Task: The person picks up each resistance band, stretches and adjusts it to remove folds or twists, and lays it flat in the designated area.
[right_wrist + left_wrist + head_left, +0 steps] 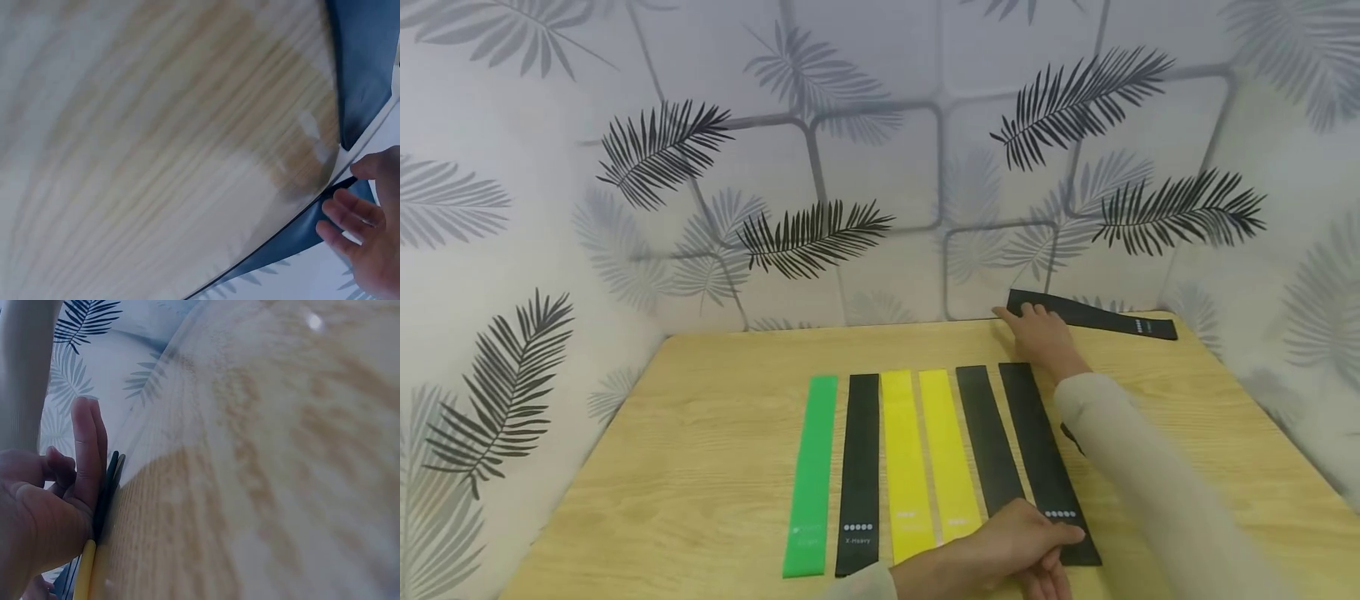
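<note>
Flat resistance bands lie side by side on the table: a green band (811, 475), a black band marked X-Heavy (859, 458), two yellow bands (906, 450) and two more black bands (1045, 442). Across the lower ends of the two right-hand black bands rests my left hand (1011, 542), with two fingers out straight in the left wrist view. Another black band (1097, 317) lies crosswise along the table's back edge. My right hand (1043, 337) is at that band's left end, fingers loosely bent and spread in the right wrist view; whether they touch it, I cannot tell.
The wooden table (685, 467) ends at a wall (880, 283) covered with a leaf pattern. Its back edge runs right beside the crosswise band. My right forearm (1150, 467) reaches over the table's right side.
</note>
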Demonstrator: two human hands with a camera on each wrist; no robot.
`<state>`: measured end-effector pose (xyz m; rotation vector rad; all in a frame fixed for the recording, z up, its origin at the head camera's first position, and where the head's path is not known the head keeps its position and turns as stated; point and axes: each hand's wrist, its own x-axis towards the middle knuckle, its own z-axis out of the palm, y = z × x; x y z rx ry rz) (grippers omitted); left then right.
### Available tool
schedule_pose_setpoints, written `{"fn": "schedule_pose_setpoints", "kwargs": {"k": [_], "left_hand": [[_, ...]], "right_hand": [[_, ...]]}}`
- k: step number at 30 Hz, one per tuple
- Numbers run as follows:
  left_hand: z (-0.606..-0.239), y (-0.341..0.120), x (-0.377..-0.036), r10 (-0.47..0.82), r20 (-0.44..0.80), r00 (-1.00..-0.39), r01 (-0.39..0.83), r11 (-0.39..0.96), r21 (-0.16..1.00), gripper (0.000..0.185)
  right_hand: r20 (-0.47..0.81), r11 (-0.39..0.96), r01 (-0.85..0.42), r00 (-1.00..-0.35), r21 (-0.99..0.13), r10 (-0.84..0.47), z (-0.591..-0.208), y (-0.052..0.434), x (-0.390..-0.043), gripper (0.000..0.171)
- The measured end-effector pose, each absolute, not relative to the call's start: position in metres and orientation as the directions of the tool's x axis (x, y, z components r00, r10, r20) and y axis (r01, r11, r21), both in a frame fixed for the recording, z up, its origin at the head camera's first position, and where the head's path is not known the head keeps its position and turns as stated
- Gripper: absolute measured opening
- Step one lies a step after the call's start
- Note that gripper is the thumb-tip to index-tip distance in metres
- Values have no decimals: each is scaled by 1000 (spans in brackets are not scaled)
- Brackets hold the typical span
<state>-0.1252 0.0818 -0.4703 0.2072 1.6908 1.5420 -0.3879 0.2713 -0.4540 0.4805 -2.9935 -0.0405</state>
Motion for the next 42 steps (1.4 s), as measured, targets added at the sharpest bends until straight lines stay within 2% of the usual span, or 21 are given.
{"fn": "schedule_pose_setpoints", "kwargs": {"k": [6,9,12,18,23,27,33,36,39,42], "left_hand": [[-471,79,-122,616,-428,-661,-384,213,899,60],[-471,77,-123,623,-424,-657,-379,214,900,60],[-470,74,-125,638,-424,-642,-374,222,900,60],[-467,71,-127,649,-427,-630,-364,238,900,59],[-469,72,-125,640,-414,-647,-320,264,910,59],[-470,69,-127,655,-397,-643,-312,249,917,57],[-469,66,-129,724,-408,-556,-347,244,906,54],[-463,63,-134,776,-396,-491,-391,210,896,51],[-449,60,-142,855,-304,-420,-401,126,907,46],[-426,55,-154,903,-153,-402,-368,-7,930,38]], "right_hand": [[57,966,-205,-975,156,-216,-450,255,-389,64],[48,968,-189,-979,167,-199,-445,259,-386,56],[71,975,-186,-978,123,-196,-439,267,-385,48],[250,981,-170,-958,-94,-142,-421,294,-373,38],[475,961,-230,-870,-155,-132,-410,320,-352,11],[573,944,-273,-810,-185,-122,-396,332,-343,13],[503,903,-288,-859,-318,-96,-365,347,-326,16],[541,888,-311,-836,-338,-86,-350,352,-319,19],[613,866,-321,-790,-384,-21,-340,353,-310,21],[623,807,-305,-776,-505,96,-334,352,-300,26]]}}
